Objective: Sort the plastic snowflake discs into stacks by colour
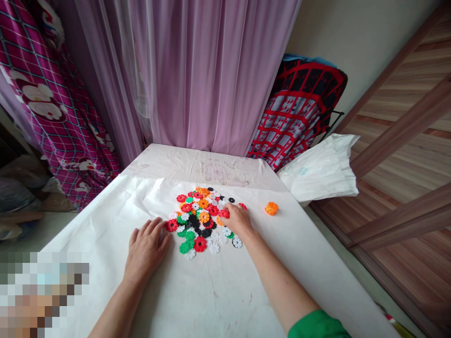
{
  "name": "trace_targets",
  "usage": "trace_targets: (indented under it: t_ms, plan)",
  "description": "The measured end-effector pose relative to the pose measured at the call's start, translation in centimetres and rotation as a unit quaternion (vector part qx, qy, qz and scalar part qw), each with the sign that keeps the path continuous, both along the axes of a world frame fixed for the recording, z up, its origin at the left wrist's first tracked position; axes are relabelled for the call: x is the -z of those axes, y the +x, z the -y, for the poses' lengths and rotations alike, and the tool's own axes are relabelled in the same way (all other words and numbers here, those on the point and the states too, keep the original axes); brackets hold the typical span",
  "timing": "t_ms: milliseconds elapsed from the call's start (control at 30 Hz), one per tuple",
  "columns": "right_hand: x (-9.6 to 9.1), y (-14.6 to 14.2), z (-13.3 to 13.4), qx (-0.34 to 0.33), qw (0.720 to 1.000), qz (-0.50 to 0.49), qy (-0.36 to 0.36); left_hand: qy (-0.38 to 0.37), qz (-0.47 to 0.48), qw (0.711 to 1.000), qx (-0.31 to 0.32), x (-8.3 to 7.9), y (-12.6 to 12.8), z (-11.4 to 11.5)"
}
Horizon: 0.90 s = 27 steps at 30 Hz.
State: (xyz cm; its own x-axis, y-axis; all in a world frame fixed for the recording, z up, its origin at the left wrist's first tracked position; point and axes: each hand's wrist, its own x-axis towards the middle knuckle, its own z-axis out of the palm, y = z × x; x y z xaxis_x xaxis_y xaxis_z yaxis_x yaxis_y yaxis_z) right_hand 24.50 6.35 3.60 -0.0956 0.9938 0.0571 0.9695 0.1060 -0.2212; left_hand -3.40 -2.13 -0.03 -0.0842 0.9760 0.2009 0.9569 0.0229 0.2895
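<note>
A loose pile of plastic snowflake discs [203,217] in red, orange, green, white and black lies on the white-covered table [211,300]. My left hand [147,244] rests flat at the pile's left edge, fingers spread, its fingertips close to a red disc [172,225]. At the right side of the pile, my right hand [239,218] has thumb and fingers closed about a red snowflake disc [224,213]; its palm hides some pieces. Apart from the pile, to the right, a small stack of orange discs [271,208] stands on the cloth.
A white plastic bag [320,169] sits by the table's right far edge. Purple curtains [211,70] hang behind the table, with red-and-black patterned fabric [299,103] beside them. Wooden doors [405,155] are on the right. A blurred, pixelated patch covers the lower left corner.
</note>
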Motion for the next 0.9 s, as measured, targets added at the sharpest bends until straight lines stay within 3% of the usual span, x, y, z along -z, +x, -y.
trace_targets:
  t_ms: [133, 233, 300, 400, 733, 900]
  plan:
    - [-0.1, 1.7, 0.1, 0.003, 0.999, -0.030, 0.044, 0.008, -0.001, 1.000, 0.000, 0.1, 0.0, 0.0]
    - [-0.8, 4.5, -0.5, 0.076, 0.992, -0.061, 0.077, -0.003, -0.007, 1.000, -0.001, 0.0, 0.0, 0.0]
    - [-1.3, 6.4, -1.0, 0.112, 0.989, -0.070, 0.072, -0.006, -0.008, 1.000, -0.002, -0.1, 0.1, 0.0]
    - [-1.6, 8.0, -1.6, 0.105, 0.991, -0.065, 0.047, 0.002, -0.004, 1.000, 0.000, -0.1, 0.0, 0.0]
    - [-0.9, 7.3, -1.4, 0.057, 0.997, -0.025, 0.036, 0.005, 0.001, 1.000, 0.002, 0.2, -0.2, -0.1]
    - [-1.3, 6.0, -0.9, 0.026, 0.996, -0.021, 0.081, 0.007, 0.000, 1.000, 0.000, 0.1, -0.1, -0.1]
